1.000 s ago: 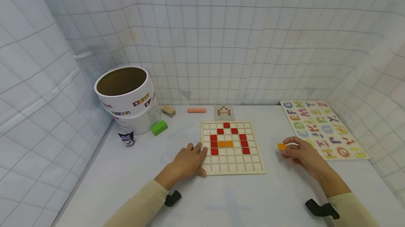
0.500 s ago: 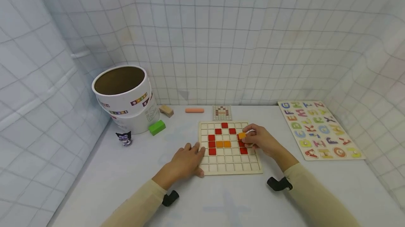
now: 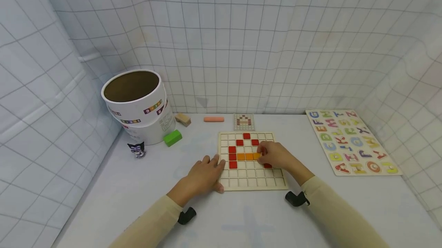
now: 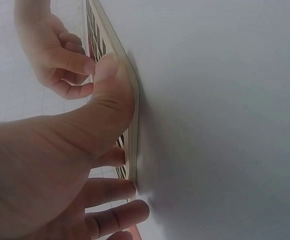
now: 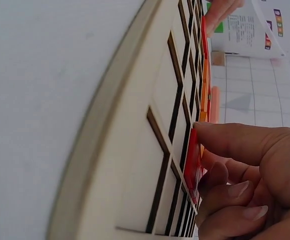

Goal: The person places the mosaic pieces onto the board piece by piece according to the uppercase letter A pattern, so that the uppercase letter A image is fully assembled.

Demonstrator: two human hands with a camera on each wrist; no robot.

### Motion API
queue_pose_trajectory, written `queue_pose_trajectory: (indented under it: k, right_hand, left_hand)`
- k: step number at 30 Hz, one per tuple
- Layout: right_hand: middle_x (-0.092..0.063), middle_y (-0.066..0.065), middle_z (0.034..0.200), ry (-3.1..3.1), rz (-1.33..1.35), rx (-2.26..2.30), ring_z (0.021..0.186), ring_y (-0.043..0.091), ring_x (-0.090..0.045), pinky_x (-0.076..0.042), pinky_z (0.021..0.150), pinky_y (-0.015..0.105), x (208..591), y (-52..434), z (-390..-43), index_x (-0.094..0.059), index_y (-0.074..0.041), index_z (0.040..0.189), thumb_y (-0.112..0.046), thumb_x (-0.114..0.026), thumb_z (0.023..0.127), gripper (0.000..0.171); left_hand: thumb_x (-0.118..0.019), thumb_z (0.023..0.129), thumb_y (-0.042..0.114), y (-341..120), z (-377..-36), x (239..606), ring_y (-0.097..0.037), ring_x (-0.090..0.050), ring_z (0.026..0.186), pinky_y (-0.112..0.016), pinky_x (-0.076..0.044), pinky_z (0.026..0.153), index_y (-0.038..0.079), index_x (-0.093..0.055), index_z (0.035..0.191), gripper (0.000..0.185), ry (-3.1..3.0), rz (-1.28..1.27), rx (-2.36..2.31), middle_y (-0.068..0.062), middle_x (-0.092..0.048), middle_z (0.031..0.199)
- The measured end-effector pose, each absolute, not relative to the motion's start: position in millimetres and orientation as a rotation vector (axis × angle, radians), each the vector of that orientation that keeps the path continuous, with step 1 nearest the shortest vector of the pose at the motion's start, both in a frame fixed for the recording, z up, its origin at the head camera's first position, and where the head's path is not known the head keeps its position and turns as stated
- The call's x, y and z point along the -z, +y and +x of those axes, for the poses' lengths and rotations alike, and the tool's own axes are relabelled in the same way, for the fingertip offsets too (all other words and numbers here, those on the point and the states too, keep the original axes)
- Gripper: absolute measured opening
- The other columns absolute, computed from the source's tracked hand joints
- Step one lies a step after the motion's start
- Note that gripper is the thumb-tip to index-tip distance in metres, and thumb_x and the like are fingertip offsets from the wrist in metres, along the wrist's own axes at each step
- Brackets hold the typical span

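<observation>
A pale wooden grid board (image 3: 250, 182) lies on the white table, with red tiles (image 3: 233, 157) in an arch-like pattern and a row of orange tiles (image 3: 245, 156) across it. My right hand (image 3: 276, 155) pinches the orange tile (image 3: 256, 156) at the right end of that row; the fingers partly cover it. In the right wrist view, the thumb (image 5: 224, 140) is by a red tile (image 5: 190, 160) near the board's edge. My left hand (image 3: 203, 175) rests at the board's left edge, fingers extended on its rim and the thumb (image 4: 107, 95) against its side.
Behind the board lie a small pattern card (image 3: 244, 122) and an orange stick (image 3: 213, 119). To the left stand a white bucket (image 3: 138, 117), a green block (image 3: 172, 138), a wooden block (image 3: 183, 119) and a small figurine (image 3: 137, 150). An alphabet board (image 3: 352, 142) lies right.
My right hand has carried the orange tile leftward from beside the alphabet board onto the grid, at the end of the orange row. My left hand has stayed at the board's edge.
</observation>
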State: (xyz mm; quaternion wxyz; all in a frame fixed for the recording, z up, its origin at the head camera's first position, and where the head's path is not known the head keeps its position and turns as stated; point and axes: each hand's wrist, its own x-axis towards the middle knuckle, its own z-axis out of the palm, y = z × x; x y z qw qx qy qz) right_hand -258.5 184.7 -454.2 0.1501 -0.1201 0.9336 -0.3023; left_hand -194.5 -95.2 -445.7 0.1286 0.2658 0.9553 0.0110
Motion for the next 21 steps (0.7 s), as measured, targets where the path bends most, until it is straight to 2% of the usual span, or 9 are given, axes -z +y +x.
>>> queue_pose_trajectory:
  k: [3, 9, 14, 21]
  right_hand:
    - [-0.056, 0.002, 0.079, 2.681, -0.365, 0.873, 0.070, 0.018, -0.050, -0.039, 0.063, 0.032, 452.5, 184.3, -258.1, -0.065, -0.011, 0.104, -0.013, -0.077, 0.086, 0.021]
    - [-0.052, 0.001, 0.075, 2.676, -0.479, 0.880, 0.062, 0.015, -0.046, -0.036, 0.059, 0.030, 452.0, 181.8, -255.7, -0.067, -0.012, 0.113, -0.015, -0.073, 0.093, 0.021]
    - [-0.052, 0.000, 0.073, 2.731, -0.484, 0.813, 0.065, 0.015, -0.047, -0.036, 0.060, 0.030, 453.6, 182.1, -255.5, -0.070, -0.014, 0.108, -0.013, -0.074, 0.092, 0.017]
    - [-0.054, 0.000, 0.077, 2.705, -0.497, 0.838, 0.070, 0.016, -0.049, -0.038, 0.063, 0.031, 454.4, 182.5, -255.7, -0.070, -0.013, 0.114, -0.013, -0.073, 0.091, 0.023]
  left_hand:
    - [-0.076, 0.081, 0.055, -96.4, -194.2, 445.0, -0.032, -0.047, 0.127, -0.048, -0.046, 0.100, 0.011, -0.045, 0.154, 0.091, 2.779, 0.770, -0.025, -0.016, -0.039, 0.160]
    - [-0.077, 0.081, 0.054, -97.4, -193.6, 443.5, -0.032, -0.047, 0.127, -0.049, -0.046, 0.100, 0.011, -0.046, 0.154, 0.091, 2.776, 0.764, -0.030, -0.016, -0.039, 0.160]
    - [-0.077, 0.082, 0.054, -97.0, -193.8, 442.8, -0.032, -0.048, 0.126, -0.048, -0.046, 0.100, 0.010, -0.045, 0.154, 0.090, 2.776, 0.771, -0.043, -0.017, -0.039, 0.160]
    - [-0.077, 0.081, 0.054, -96.9, -194.2, 442.9, -0.033, -0.047, 0.127, -0.048, -0.046, 0.100, 0.010, -0.045, 0.154, 0.090, 2.769, 0.758, -0.055, -0.017, -0.039, 0.160]
